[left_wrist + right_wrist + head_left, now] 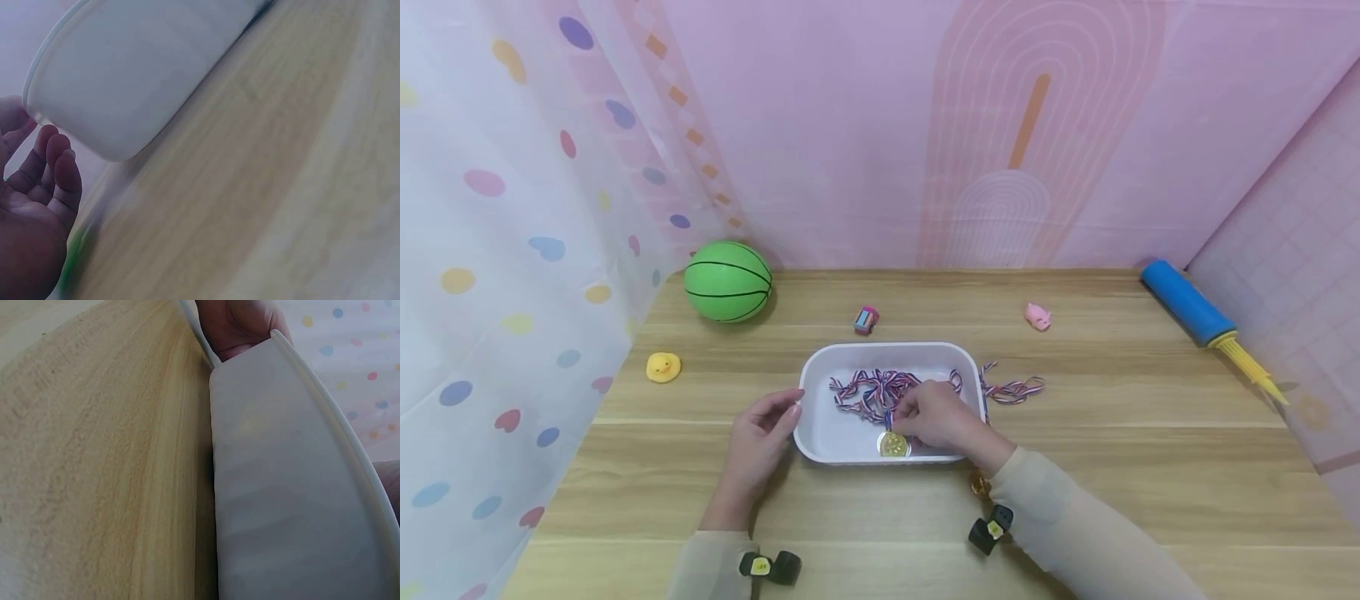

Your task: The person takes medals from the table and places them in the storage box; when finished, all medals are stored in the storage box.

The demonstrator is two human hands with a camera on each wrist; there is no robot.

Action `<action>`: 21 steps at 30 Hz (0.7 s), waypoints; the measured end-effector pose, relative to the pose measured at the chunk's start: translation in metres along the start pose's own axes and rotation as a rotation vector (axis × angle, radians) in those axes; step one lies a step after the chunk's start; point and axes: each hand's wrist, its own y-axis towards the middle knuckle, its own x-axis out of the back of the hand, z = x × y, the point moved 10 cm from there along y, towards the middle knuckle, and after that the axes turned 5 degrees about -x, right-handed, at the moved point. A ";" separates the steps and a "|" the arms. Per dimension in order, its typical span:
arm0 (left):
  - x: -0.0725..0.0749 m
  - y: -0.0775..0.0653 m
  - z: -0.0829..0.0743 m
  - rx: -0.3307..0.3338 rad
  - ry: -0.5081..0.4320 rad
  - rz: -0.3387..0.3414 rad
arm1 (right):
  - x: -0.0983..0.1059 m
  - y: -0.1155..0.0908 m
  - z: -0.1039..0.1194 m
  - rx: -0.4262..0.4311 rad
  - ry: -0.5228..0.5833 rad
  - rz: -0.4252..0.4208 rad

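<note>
A white tray [880, 459] sits in the middle of the table, with tangled red, white and blue ribbons [872, 392] inside. My right hand [934, 414] reaches over the near right corner and pinches a gold medal [893, 444] at its ribbon end, low by the tray's front wall. The tray wall [281, 475] hides those fingertips in the right wrist view. At the left end, my left hand [762, 442] holds the tray's rim with thumb and forefinger. The left wrist view shows its other fingers [67, 178] bent beside the tray's outer wall [137, 75].
Another medal [979, 483] lies under my right wrist, and more striped ribbon [1015, 390] trails right of the tray. Farther out are a green ball [727, 282], a yellow duck [663, 367], a small pink-and-blue toy [865, 320], a pink pig [1038, 317] and a blue hand pump [1191, 304].
</note>
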 end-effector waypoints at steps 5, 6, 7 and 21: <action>0.000 0.000 -0.001 -0.002 -0.007 0.001 | 0.002 0.000 0.001 0.010 -0.042 -0.021; 0.000 0.000 -0.001 -0.003 -0.005 0.003 | 0.001 0.000 0.001 0.011 -0.044 -0.020; 0.000 0.000 0.000 -0.004 -0.004 0.002 | 0.001 0.000 0.001 0.010 -0.045 -0.019; -0.001 -0.001 0.000 0.012 0.026 0.014 | 0.002 -0.002 0.002 -0.004 -0.056 -0.011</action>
